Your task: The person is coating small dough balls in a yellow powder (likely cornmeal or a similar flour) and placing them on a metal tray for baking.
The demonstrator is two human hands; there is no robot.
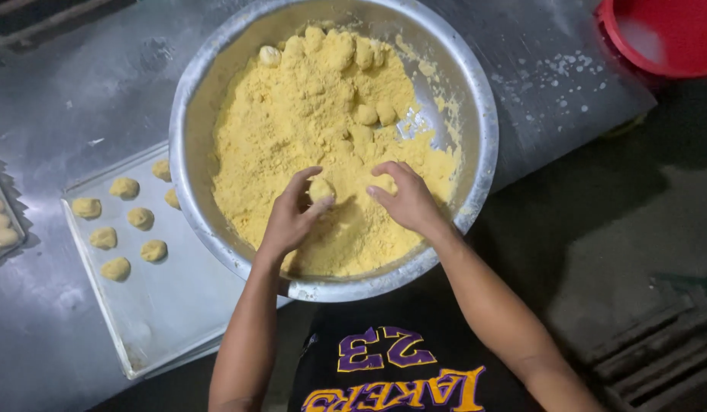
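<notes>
1. Your left hand [291, 217] curls around a dough ball [320, 188], hiding most of it.
2. The metal bowl [187, 99] overlaps the baking tray [170, 305], covering its right corner and part of two dough pieces.
3. The red tub [663, 34] and second tray [4, 225] are cut off by the frame edges.
</notes>
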